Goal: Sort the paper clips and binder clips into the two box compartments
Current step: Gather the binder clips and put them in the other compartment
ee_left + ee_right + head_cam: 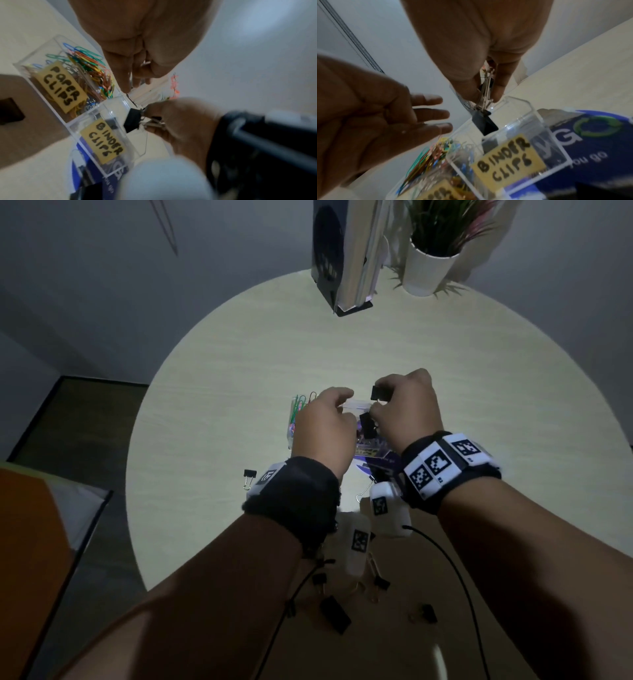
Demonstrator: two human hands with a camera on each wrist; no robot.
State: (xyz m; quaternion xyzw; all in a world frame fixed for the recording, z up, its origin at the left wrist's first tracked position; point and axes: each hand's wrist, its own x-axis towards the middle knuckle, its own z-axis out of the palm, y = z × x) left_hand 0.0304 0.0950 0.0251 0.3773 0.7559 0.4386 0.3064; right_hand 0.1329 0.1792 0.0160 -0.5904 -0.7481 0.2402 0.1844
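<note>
Overhead, right hand pinching binder clip, left hand seemingly relaxed

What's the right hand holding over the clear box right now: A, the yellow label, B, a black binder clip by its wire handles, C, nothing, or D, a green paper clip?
B: the right hand pinches the wire handles of a black binder clip hanging above the compartment labelled binder clips.
</note>
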